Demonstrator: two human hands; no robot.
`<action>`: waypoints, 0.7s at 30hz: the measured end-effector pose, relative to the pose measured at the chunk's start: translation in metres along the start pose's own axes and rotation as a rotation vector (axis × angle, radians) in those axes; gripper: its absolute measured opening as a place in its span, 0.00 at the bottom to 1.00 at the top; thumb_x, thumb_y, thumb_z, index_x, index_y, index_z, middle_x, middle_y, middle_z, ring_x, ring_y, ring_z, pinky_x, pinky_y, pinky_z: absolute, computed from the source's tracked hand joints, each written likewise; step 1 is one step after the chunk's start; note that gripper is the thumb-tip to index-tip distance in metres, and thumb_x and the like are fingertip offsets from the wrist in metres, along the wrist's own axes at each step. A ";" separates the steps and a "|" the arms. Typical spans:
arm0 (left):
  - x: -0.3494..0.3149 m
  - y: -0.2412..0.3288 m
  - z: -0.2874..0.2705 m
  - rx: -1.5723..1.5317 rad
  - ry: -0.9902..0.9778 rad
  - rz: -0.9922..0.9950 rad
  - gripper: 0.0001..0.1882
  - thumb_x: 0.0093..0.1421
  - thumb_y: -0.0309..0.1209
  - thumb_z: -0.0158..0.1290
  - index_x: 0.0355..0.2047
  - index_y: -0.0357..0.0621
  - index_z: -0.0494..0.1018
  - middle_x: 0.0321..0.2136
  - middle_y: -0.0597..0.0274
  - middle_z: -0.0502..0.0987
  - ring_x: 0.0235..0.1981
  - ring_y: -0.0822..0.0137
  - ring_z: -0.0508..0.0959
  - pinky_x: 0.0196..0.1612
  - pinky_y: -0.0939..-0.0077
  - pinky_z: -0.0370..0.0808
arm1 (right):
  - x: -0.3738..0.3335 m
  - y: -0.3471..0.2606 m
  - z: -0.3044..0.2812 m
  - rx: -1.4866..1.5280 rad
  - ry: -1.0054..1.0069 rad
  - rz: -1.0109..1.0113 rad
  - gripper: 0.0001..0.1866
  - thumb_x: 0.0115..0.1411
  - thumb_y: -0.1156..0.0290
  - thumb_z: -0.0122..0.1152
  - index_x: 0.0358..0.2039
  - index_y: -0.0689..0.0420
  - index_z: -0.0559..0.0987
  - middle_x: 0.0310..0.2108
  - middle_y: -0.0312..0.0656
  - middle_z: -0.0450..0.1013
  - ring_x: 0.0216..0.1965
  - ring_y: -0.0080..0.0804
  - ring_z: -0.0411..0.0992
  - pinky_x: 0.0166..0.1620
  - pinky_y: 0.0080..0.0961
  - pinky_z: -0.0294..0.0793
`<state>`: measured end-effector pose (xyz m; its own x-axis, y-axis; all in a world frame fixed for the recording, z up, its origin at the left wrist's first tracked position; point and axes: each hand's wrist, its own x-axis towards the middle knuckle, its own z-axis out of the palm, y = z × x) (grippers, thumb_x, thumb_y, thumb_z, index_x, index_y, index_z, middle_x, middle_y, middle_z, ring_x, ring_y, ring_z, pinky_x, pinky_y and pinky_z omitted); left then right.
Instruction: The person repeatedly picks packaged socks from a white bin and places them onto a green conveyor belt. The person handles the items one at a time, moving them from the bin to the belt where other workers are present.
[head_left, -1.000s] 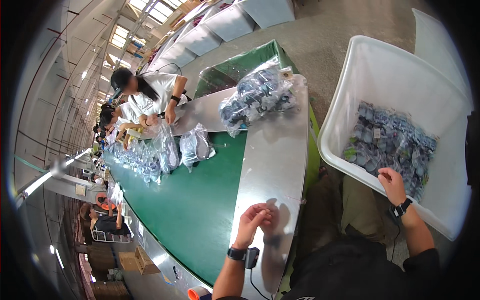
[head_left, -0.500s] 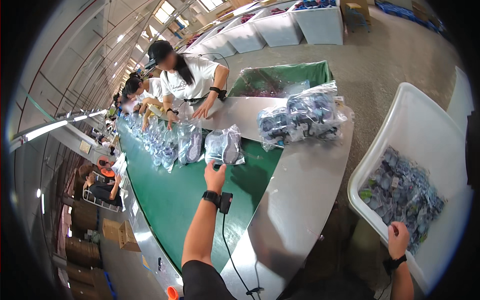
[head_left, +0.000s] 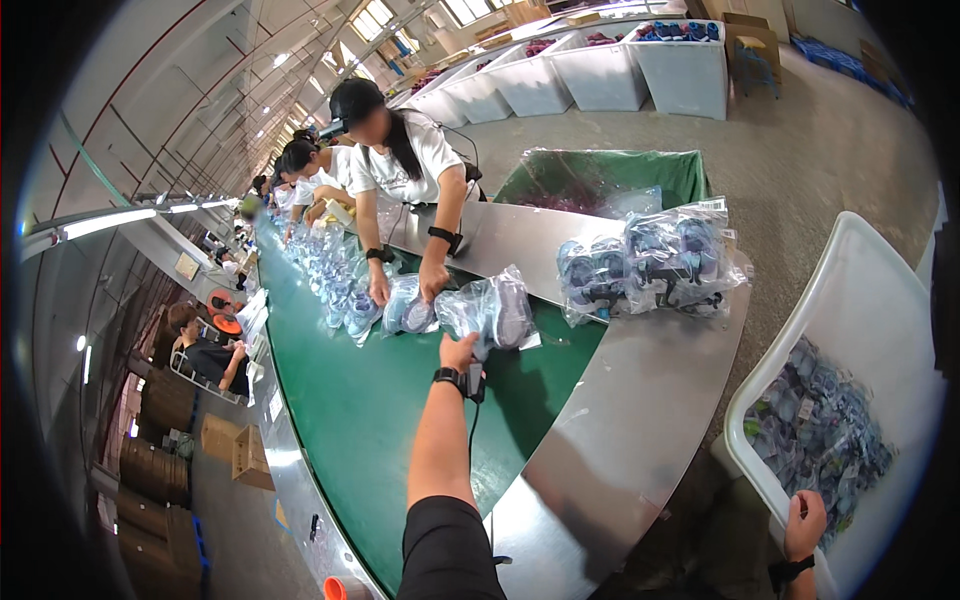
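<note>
My left hand (head_left: 458, 352) reaches over the green conveyor belt (head_left: 350, 425), its fingers closed on the near edge of a clear plastic bag with a pair of blue-grey shoes (head_left: 495, 312). Just left of it lies another bagged pair of shoes (head_left: 408, 305), with a co-worker's hands (head_left: 432, 280) on it. At the lower right, my right hand (head_left: 805, 522) is by the rim of a large white bin (head_left: 738, 440), its fingers curled. Whatever those fingers may hold is hidden. Inside the bin lies a heap of bagged bluish shoes (head_left: 815, 425).
Bagged shoes (head_left: 650, 262) are stacked on the metal table (head_left: 600, 430) at the right. More bagged shoes (head_left: 335, 270) line the belt's far end. A green-lined bin (head_left: 620, 175) stands behind the table. Co-workers (head_left: 410, 160) stand along the far side.
My left hand has closed on the bagged shoes, which now sit more tilted. The co-worker's hands have come down onto the neighbouring bag. The whole view has shifted slightly.
</note>
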<state>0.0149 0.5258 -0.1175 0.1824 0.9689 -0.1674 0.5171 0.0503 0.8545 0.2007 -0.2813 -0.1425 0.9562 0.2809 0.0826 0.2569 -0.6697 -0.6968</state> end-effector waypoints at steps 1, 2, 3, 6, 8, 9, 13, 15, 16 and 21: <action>-0.010 -0.003 -0.001 0.000 -0.042 -0.001 0.59 0.51 0.38 0.73 0.70 0.16 0.49 0.33 0.48 0.81 0.24 0.63 0.81 0.21 0.68 0.78 | 0.000 -0.001 0.000 -0.006 0.008 0.001 0.08 0.64 0.71 0.60 0.39 0.63 0.80 0.33 0.46 0.75 0.33 0.40 0.74 0.38 0.34 0.72; -0.020 -0.004 -0.001 -0.026 -0.062 -0.012 0.57 0.51 0.38 0.72 0.68 0.13 0.50 0.26 0.57 0.78 0.18 0.68 0.77 0.18 0.72 0.74 | -0.001 -0.002 -0.001 -0.001 0.019 0.000 0.08 0.65 0.72 0.60 0.39 0.63 0.80 0.33 0.46 0.75 0.33 0.40 0.74 0.38 0.34 0.72; -0.031 -0.002 -0.005 -0.032 -0.142 -0.044 0.53 0.53 0.36 0.72 0.67 0.17 0.54 0.27 0.56 0.80 0.19 0.68 0.78 0.19 0.72 0.76 | -0.001 -0.003 -0.002 -0.012 0.008 0.011 0.08 0.65 0.71 0.60 0.39 0.63 0.80 0.33 0.46 0.75 0.33 0.40 0.74 0.38 0.34 0.72; -0.090 0.003 -0.001 -0.108 -0.064 0.115 0.34 0.54 0.28 0.69 0.57 0.30 0.66 0.32 0.54 0.80 0.23 0.68 0.80 0.21 0.72 0.77 | -0.001 -0.004 -0.003 0.003 0.006 0.012 0.07 0.66 0.71 0.61 0.38 0.63 0.80 0.33 0.46 0.75 0.33 0.39 0.74 0.39 0.33 0.72; -0.139 0.000 -0.004 -0.211 -0.098 0.306 0.33 0.52 0.25 0.70 0.54 0.33 0.65 0.38 0.55 0.79 0.28 0.68 0.80 0.27 0.72 0.78 | -0.001 -0.005 -0.003 0.006 0.015 -0.005 0.07 0.66 0.71 0.61 0.38 0.62 0.80 0.33 0.46 0.75 0.33 0.39 0.74 0.39 0.33 0.72; -0.162 -0.004 -0.009 -0.215 -0.159 0.399 0.33 0.51 0.25 0.70 0.54 0.34 0.65 0.40 0.56 0.78 0.32 0.67 0.80 0.32 0.71 0.80 | -0.001 -0.005 -0.002 0.011 0.021 0.007 0.07 0.66 0.70 0.62 0.38 0.62 0.80 0.33 0.45 0.75 0.33 0.39 0.74 0.39 0.33 0.73; -0.249 -0.033 -0.027 0.059 -0.191 0.783 0.32 0.49 0.17 0.66 0.53 0.41 0.66 0.49 0.56 0.66 0.50 0.65 0.75 0.48 0.69 0.78 | -0.001 -0.004 -0.002 0.031 0.037 -0.025 0.07 0.66 0.70 0.63 0.37 0.61 0.81 0.33 0.46 0.77 0.34 0.41 0.76 0.40 0.33 0.75; -0.277 -0.043 -0.038 0.023 -0.263 0.641 0.28 0.54 0.17 0.63 0.54 0.41 0.66 0.51 0.55 0.68 0.47 0.65 0.77 0.44 0.70 0.82 | -0.002 -0.005 -0.003 0.025 0.057 -0.068 0.07 0.65 0.69 0.63 0.37 0.60 0.82 0.34 0.46 0.78 0.34 0.42 0.77 0.40 0.34 0.75; -0.288 -0.045 -0.043 -0.061 -0.273 0.532 0.27 0.58 0.19 0.62 0.56 0.41 0.65 0.52 0.54 0.68 0.46 0.65 0.78 0.42 0.70 0.82 | -0.002 -0.006 -0.004 0.016 0.052 -0.075 0.07 0.65 0.69 0.63 0.37 0.60 0.82 0.34 0.45 0.78 0.35 0.42 0.77 0.40 0.35 0.75; -0.320 -0.015 -0.059 -0.448 -0.288 -0.100 0.29 0.70 0.37 0.58 0.65 0.46 0.58 0.57 0.51 0.70 0.42 0.59 0.82 0.39 0.66 0.84 | -0.004 -0.012 -0.009 0.002 0.032 -0.045 0.08 0.65 0.66 0.64 0.36 0.58 0.82 0.32 0.43 0.77 0.34 0.42 0.77 0.39 0.35 0.75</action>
<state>-0.1007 0.2295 -0.0471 0.4051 0.8516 -0.3327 0.1480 0.2979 0.9430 0.1953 -0.2800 -0.1278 0.9477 0.2885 0.1368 0.2997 -0.6558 -0.6929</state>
